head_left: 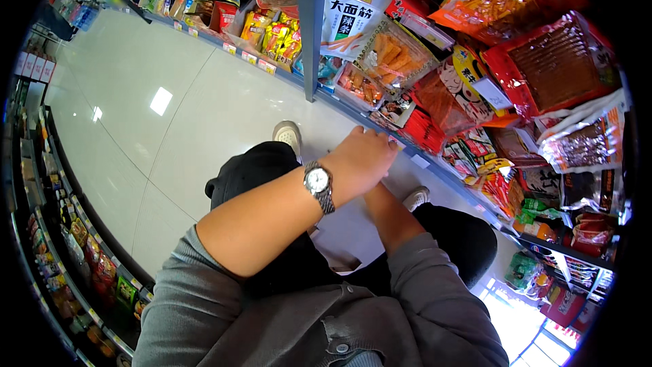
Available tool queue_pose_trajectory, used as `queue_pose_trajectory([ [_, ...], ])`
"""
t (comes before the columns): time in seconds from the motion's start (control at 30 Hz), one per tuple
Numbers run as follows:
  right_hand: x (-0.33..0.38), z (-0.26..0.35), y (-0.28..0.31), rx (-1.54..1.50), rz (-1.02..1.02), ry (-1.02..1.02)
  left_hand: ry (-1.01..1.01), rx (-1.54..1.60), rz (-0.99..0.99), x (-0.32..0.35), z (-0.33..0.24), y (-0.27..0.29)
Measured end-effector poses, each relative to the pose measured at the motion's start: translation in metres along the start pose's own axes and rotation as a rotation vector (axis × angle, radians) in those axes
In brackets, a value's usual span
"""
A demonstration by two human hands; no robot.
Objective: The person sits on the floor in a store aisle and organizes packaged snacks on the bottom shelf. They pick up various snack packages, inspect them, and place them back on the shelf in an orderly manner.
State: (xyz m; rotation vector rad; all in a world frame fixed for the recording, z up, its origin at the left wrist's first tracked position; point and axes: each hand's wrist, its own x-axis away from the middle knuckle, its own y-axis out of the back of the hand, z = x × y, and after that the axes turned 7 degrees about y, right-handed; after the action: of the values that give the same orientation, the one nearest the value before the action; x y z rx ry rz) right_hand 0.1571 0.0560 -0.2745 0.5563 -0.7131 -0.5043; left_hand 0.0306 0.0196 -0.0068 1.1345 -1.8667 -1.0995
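My left hand (363,156) reaches across in front of me, close to the lower front edge of the snack shelf. Its back faces up and its fingers are curled; what they close round, if anything, is out of sight. A metal-band watch (318,180) with a white dial is on that wrist. My right forearm (394,221) comes up beneath it, and my right hand is hidden behind the left one. Red snack packets (422,131) sit on the shelf just beyond my hands.
A shelf edge (418,161) with price tags runs diagonally past me, beside a grey upright post (312,34). Bagged snacks (394,58) crowd the shelf at right. My knees flank my arms above a glossy tiled floor (146,143). Another stocked shelf (88,251) curves along the left.
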Motion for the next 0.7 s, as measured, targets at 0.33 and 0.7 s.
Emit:
queue_pose_trajectory([
  [0.33,0.131,0.049,0.123,-0.278,0.034,0.170,-0.088,-0.022,-0.059,0.015,-0.013,-0.019],
  [0.7,0.196,0.094,0.199,-0.962,0.072,0.247,-0.186,0.418,0.040,0.024,0.007,0.004],
])
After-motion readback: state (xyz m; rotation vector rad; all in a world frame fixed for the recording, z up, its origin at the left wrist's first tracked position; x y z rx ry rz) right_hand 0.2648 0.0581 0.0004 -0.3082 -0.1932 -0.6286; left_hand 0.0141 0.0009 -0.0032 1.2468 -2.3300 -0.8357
